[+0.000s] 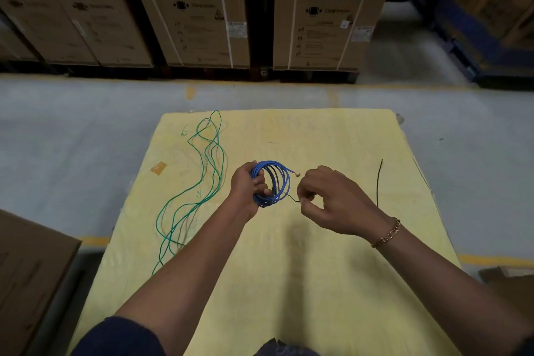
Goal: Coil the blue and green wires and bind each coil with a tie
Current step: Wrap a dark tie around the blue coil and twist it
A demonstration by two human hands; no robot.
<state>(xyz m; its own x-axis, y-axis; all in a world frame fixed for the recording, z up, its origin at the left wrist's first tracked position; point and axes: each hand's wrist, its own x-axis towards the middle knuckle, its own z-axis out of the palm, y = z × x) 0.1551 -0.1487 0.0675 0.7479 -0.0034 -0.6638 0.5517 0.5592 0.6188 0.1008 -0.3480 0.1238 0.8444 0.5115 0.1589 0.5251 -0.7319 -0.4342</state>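
Observation:
My left hand (249,185) grips the blue wire (278,182), wound into a round coil held above the yellow table (332,283). One bare end of the blue wire sticks out at the coil's upper right. A thin black tie (292,198) runs from the coil's lower right to my right hand (329,199), which pinches its end. The green wire (202,170) lies loose in long wavy loops on the left part of the table. A second black tie (379,182) lies straight on the table to the right of my right hand.
A patch of brown tape (158,167) sticks to the table's left side. A cardboard box (29,277) stands at the lower left. Tall washing machine cartons (196,9) line the far side of the grey floor. A blue rack (474,37) stands at the right.

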